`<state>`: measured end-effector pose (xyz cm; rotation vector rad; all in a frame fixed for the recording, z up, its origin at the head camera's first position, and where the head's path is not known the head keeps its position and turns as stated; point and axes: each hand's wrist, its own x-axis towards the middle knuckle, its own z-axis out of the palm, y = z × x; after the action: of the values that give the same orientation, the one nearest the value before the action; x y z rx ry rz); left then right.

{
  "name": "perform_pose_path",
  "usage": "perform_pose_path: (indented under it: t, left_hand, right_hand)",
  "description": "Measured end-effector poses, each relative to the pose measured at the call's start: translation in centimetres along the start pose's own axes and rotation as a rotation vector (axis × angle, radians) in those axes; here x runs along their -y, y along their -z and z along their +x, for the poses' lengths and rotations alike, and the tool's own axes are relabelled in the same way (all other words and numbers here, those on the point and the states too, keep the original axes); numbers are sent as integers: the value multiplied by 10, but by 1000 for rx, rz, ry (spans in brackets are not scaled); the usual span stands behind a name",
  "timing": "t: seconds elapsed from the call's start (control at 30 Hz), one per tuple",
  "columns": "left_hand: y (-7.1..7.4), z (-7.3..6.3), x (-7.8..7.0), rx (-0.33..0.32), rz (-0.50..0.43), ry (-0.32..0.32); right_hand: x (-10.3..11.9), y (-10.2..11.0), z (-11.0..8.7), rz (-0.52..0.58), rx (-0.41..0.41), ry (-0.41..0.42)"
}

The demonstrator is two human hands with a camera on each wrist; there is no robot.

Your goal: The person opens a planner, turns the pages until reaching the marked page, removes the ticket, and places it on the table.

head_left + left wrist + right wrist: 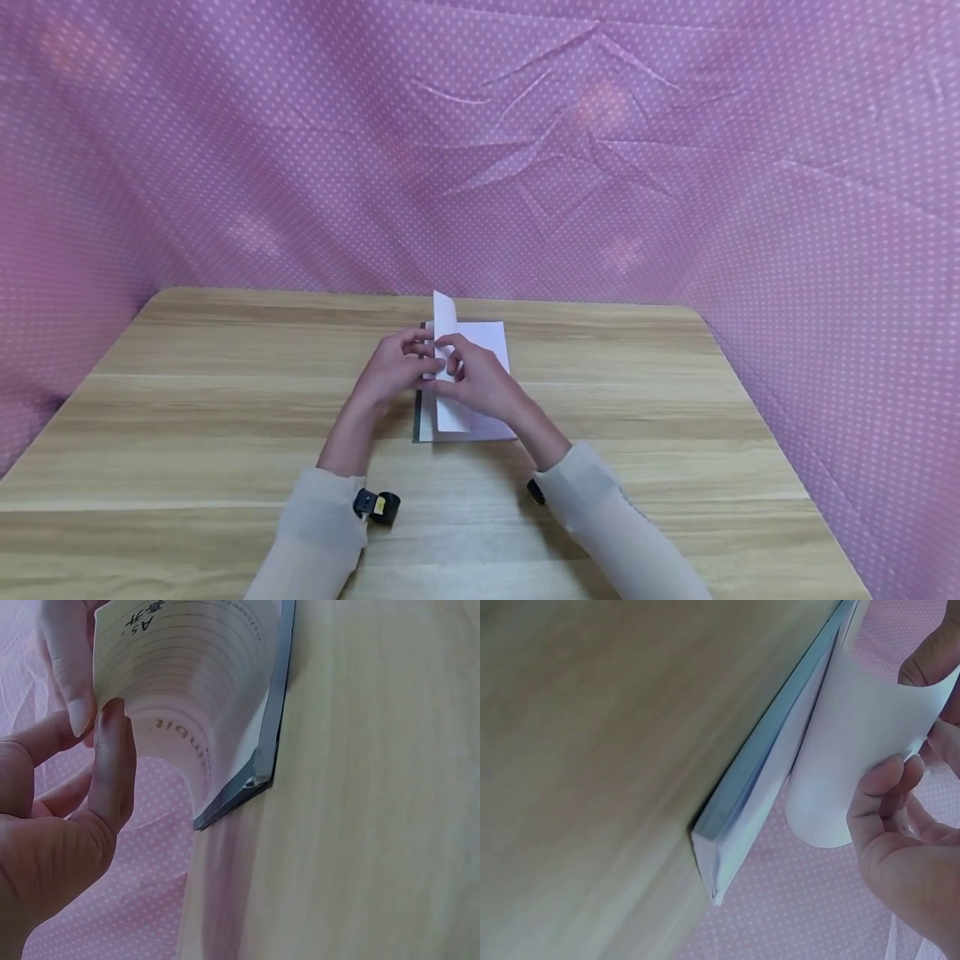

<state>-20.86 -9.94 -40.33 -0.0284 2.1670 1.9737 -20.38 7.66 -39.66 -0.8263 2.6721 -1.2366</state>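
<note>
A notebook (pixel 491 337) with lined pages and a dark spine lies open on the wooden table. One page (pixel 452 417) stands raised from it and bows over toward the left. At the page's free edge, my right hand (pixel 483 383) pinches the paper between thumb and curled fingers. My left hand (pixel 393 367) meets it there, its thumb and fingers on the same edge. Lines and printed lettering show on the page's inner face in the left wrist view, while the right wrist view shows its blank-looking side (pixel 832 765). Some fingertips are hidden behind the paper.
The wooden table (pixel 225 400) extends around the notebook on all sides. Pink dotted cloth (pixel 480 167) hangs behind it and at both sides. A small black wrist camera (pixel 378 507) sits at the left cuff, another at the right cuff.
</note>
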Motion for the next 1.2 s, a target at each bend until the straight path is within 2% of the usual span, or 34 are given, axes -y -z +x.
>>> perform_pose_path:
  t: [0.33, 0.57, 0.67, 0.9, 1.2]
  left_hand:
    - [2, 2, -2, 1, -16, 6]
    - [4, 1, -3, 4, -4, 14]
    - [6, 0, -6, -2, -21, -14]
    - [18, -5, -14, -22, -66, -95]
    - [38, -14, -14, -55, -59, -117]
  right_hand:
    - [-1, 2, 2, -5, -5, -16]
    - [-4, 5, 2, 25, 22, -19]
    - [-3, 12, 2, 88, 18, -36]
    - [-12, 34, 2, 259, -61, -91]
    - [-32, 50, -9, 284, -114, -172]
